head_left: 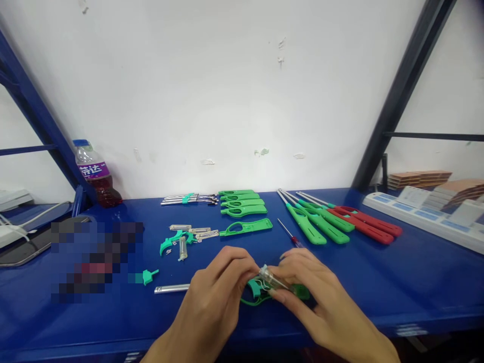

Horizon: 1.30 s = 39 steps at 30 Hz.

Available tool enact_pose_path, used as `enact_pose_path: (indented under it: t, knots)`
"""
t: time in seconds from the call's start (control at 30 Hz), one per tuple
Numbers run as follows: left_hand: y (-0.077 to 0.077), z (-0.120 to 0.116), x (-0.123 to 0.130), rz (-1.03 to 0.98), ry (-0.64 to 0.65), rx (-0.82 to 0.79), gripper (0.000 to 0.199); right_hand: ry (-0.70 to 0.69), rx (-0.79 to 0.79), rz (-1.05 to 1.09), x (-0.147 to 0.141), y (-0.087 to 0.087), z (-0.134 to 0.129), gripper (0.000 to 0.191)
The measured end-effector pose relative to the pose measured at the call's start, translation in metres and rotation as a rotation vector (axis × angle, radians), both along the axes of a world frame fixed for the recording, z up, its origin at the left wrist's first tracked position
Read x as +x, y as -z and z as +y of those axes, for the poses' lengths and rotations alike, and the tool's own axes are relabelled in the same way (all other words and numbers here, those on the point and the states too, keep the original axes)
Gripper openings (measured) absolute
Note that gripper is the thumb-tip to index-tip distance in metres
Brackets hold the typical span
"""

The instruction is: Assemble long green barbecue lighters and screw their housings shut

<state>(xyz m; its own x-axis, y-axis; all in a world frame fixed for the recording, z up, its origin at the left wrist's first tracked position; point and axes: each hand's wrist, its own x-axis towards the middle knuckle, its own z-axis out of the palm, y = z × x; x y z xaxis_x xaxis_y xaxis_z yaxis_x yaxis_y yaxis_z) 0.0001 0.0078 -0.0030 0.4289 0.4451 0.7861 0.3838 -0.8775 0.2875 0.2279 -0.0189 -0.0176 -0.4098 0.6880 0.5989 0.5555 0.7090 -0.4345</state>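
You are gripping a clear cylinder [280, 284] between the thumb and fingers of your right hand [308, 282], at the near middle of the blue table [124, 322]. Your left hand [217, 287] is bringing its fingertips together at the cylinder's left end; you are hiding the contact, so I cannot tell whether they are pinching it. Beneath, a green casing [254, 303] is lying partly covered, with a teal piece [255, 288] sitting at it. A metal tube [172, 289] is sticking out to the left from behind your left hand, and a loose teal part [148, 276] is lying just beyond it. Farther off, a single green shell [257, 226] is lying near a screwdriver [290, 235], which is pointing away from you. To the right, green lighters [312, 229] and red lighters [372, 229] are resting side by side.
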Motion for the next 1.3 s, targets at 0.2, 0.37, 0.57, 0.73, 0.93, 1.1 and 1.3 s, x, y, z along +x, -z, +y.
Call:
enact_pose_path:
  t: [0.2, 0.37, 0.57, 0.73, 0.93, 1.1, 1.3]
  knots:
    - [0.007, -0.002, 0.003, -0.036, -0.045, 0.084, 0.024, -0.031, -0.078, -0.010, -0.003, 0.001, -0.005, 0.010]
    - [0.010, -0.007, 0.005, -0.080, -0.063, 0.134, 0.023, -0.052, -0.203, -0.030, 0.000, 0.000, -0.009, 0.010]
    - [0.015, -0.011, 0.012, -0.117, -0.059, 0.140, 0.026, -0.073, -0.309, -0.005, 0.002, 0.000, -0.012, 0.017]
    - [0.012, -0.007, 0.011, -0.130, -0.028, 0.120, 0.025, -0.063, -0.280, 0.081, 0.001, 0.002, -0.009, 0.010]
    - [0.011, 0.003, 0.008, -0.019, -0.064, -0.099, 0.030, 0.244, -0.097, 0.197, 0.002, 0.006, 0.004, 0.009]
    - [0.019, 0.004, 0.010, 0.256, -0.093, -0.244, 0.027, 0.382, -0.078, 0.204, 0.003, 0.008, 0.006, 0.015]
    - [0.018, 0.004, 0.011, 0.266, -0.027, -0.268, 0.031, 0.406, -0.198, 0.191, 0.004, 0.007, 0.007, 0.022]
